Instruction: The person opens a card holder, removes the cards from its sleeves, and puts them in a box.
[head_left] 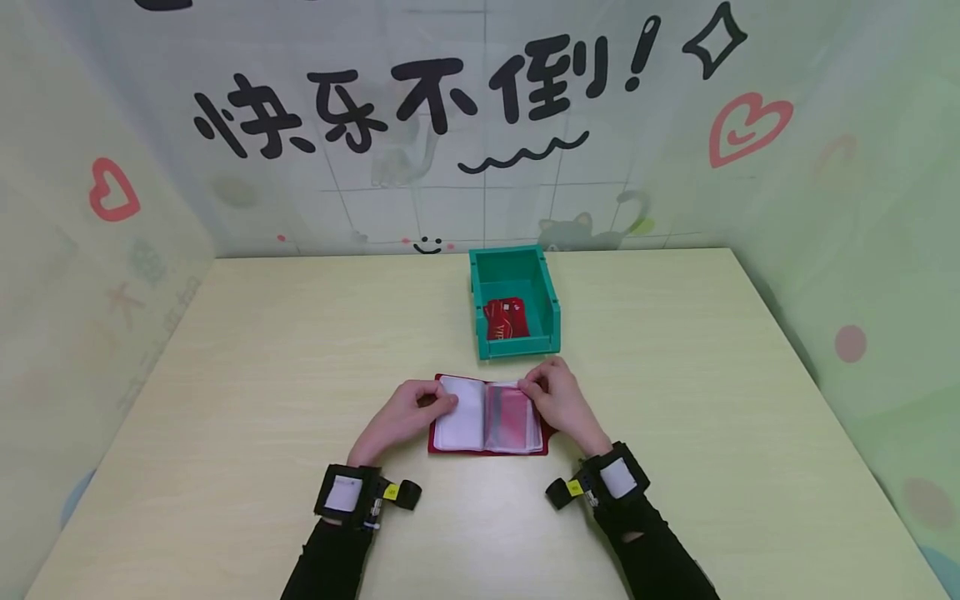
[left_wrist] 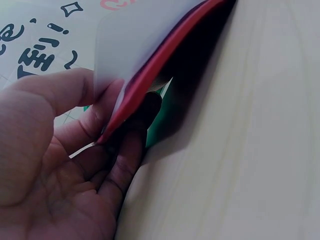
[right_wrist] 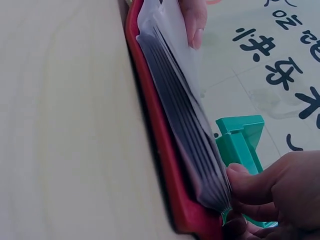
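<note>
A small red card holder (head_left: 459,421) lies open on the table, its clear plastic sleeves (head_left: 513,421) showing. My left hand (head_left: 408,412) grips its left edge. In the left wrist view the thumb lies on a whitish sleeve and the other fingers are behind the red cover (left_wrist: 150,77), which is lifted off the table. With thumb and fingertips my right hand (head_left: 558,400) pinches the upper right corner of the sleeves. The right wrist view shows the stacked sleeves (right_wrist: 180,110) above the red cover, the thumb at their edge; some fingertips are hidden below.
Just behind the card holder stands a teal plastic bin (head_left: 525,275) with red packets (head_left: 506,319) in it. The pale wooden table (head_left: 300,333) ends at a printed backdrop (head_left: 420,200). Both wrists wear black camera mounts.
</note>
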